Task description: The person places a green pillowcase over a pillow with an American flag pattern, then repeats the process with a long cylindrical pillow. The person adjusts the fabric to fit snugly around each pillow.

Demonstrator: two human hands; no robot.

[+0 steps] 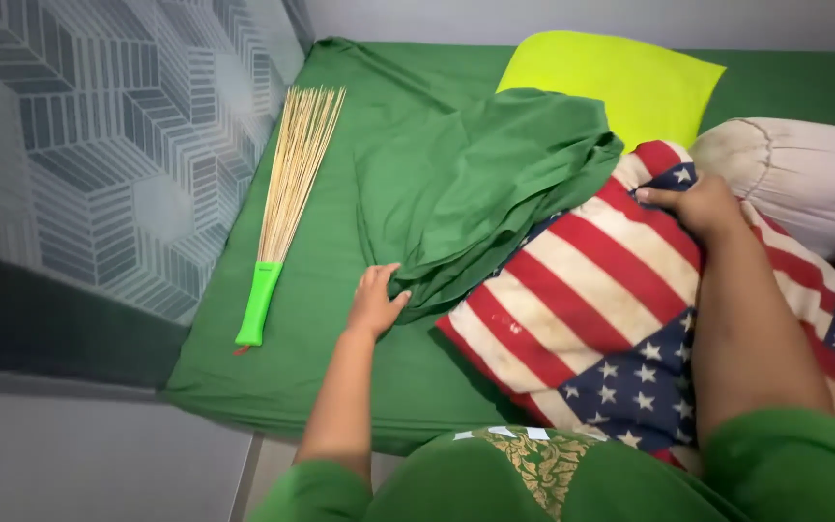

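Observation:
My left hand (375, 302) grips the lower corner of a loose green cloth (480, 184) that lies bunched on the green-sheeted mattress (340, 193). My right hand (696, 205) presses on and pinches the far end of a pillow with red and white stripes and white stars on blue (611, 300). The green cloth partly overlaps that pillow's upper left edge. Both my arms wear green sleeves.
A stick broom with a bright green handle (282, 208) lies along the mattress's left side by the patterned wall. A yellow-green pillow (620, 82) sits at the back. A whitish bolster (794, 169) lies at the right, behind the striped pillow.

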